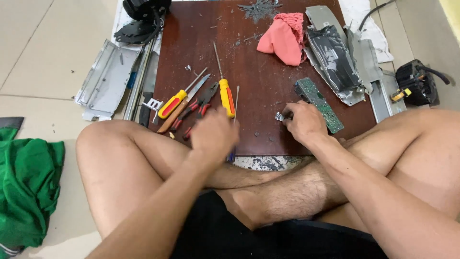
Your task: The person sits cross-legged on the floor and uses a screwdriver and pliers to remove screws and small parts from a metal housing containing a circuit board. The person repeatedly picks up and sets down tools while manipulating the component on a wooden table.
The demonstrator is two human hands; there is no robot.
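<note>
1. Dark wooden board, centre of frame, lies on the tiled floor in front of crossed legs; bent grey metal casings sit at its upper left and upper right edges.
2. Pink cloth, top centre, crumpled on the board.
3. Green circuit board, right of centre; long axis runs upper left to lower right, its lower part just beside the right hand.
4. Right hand, fingers curled narrow, pinching a small metal part at its left fingertips (shape too small to tell).
5. Left hand, lower centre, blurred; grip cannot be told. A thin blue-tipped shaft shows below it.
6. Yellow-and-red screwdrivers, pointing toward the top of frame, lie just above the left hand, nearer it than the right.
</note>
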